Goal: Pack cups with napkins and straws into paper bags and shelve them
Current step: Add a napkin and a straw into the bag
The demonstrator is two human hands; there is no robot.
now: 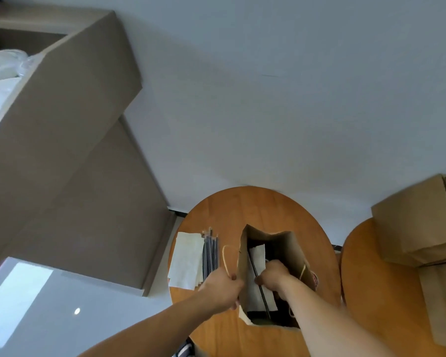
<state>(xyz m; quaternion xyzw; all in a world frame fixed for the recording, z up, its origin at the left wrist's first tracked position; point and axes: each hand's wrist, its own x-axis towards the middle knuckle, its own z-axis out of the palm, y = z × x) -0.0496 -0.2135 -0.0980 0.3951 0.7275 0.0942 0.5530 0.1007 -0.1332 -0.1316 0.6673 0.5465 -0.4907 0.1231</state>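
Observation:
An open brown paper bag [283, 249] stands on the round wooden table [242, 210]. My left hand [220, 287] grips the bag's left edge by its twine handle. My right hand [272, 275] reaches inside the bag, fingers closed around a black straw [262, 292] that lies against a white napkin [256, 261] in the bag. No cup shows clearly inside. Left of the bag lie a stack of white napkins [187, 256] and a bundle of wrapped dark straws [211, 251].
A stack of folded brown paper bags [417, 222] rests on a second wooden table [376, 292] at the right. A tall grey-brown shelf unit [62, 140] with white plastic bags [3, 70] stands at the left. A white wall runs behind.

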